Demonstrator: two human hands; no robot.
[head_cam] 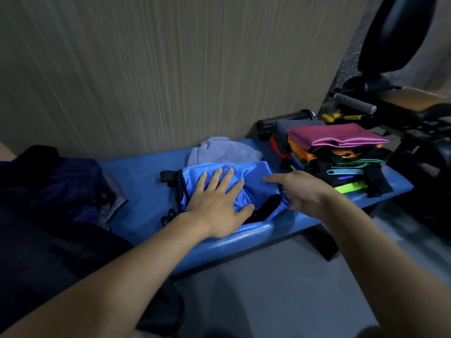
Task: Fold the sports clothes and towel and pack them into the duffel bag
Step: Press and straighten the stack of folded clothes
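On the padded blue bench (136, 172), seen from the head camera: a shiny blue mesh garment (253, 174) with black trim, spread flat near the front edge. Left hand (217, 203) pressed palm-down on it, fingers straight and fanned apart. Right hand (300, 189) blurred, low over the garment's right end, fingers loosely extended; contact with the cloth impossible to tell. Just behind the garment, a crumpled grey cloth (219, 151), soft and matte. To the right, a stack of folded clothes (339, 159), glossy magenta on top, then orange, green, blue and neon-yellow edges with black straps. Behind the stack, a black cylinder (285, 118) lying on its side. At the left end of the bench, a dark bag (61, 184), purple-black and slumped, its opening hard to make out. Behind everything, a streaked beige wall panel (170, 69). At far right, black gym equipment (395, 45) with rounded pads.
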